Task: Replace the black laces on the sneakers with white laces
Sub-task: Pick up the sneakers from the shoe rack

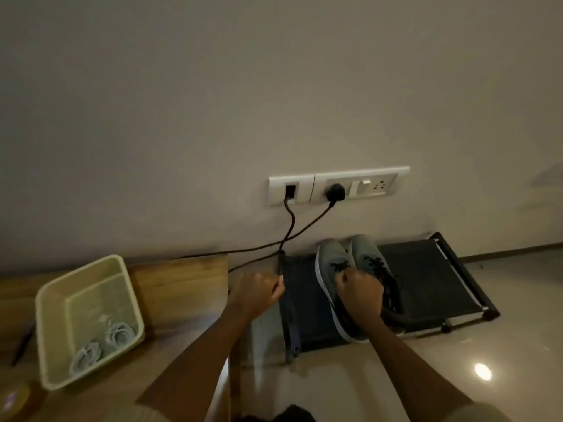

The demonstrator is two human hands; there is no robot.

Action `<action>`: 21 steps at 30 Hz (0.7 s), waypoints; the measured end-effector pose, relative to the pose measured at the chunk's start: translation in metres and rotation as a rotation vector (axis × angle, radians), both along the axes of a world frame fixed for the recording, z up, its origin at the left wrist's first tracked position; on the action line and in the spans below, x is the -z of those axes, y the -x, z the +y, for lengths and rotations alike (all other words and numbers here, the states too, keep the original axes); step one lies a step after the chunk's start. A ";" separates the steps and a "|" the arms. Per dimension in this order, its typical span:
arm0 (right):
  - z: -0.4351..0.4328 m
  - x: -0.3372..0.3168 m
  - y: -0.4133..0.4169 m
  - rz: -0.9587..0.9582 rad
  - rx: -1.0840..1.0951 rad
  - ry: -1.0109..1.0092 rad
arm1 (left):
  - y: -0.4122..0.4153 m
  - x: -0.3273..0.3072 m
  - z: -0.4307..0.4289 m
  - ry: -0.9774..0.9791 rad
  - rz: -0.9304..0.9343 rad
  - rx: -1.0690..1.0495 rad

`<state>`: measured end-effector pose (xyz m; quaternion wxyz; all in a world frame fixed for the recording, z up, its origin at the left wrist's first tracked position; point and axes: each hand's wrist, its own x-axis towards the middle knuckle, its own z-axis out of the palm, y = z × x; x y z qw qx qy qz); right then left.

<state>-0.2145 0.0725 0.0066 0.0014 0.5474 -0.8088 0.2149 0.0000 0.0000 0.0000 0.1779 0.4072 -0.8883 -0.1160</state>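
Two grey sneakers stand side by side, toes to the wall, on a low black rack [426, 287]. The left sneaker [332, 263] and the right sneaker [365, 251] both carry black laces [376, 263]. My right hand [359, 295] is closed over the left sneaker's tongue, pinching its black lace. My left hand [259, 292] is curled at the rack's left rail [291, 330], fingers closed around it. Two coils of white laces [118, 335] lie in a pale green tray [58, 303] on the wooden table at the left.
A wooden table [182, 287] stands left of the rack. Two black cables [292, 226] drop from a white wall socket panel [338, 185] toward the rack and behind the table. The glossy floor [457, 360] spreads right of the rack. A dark pen [23, 342] lies beside the tray.
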 end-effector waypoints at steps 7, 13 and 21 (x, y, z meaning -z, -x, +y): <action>0.028 0.056 0.010 -0.010 0.085 0.056 | 0.024 0.044 0.020 -0.231 -0.137 0.074; 0.052 0.055 0.011 -0.012 0.093 0.064 | 0.061 0.045 0.067 -0.405 -0.072 -0.018; 0.079 0.026 0.025 0.053 0.176 -0.125 | 0.082 0.034 0.106 -0.583 -0.115 0.052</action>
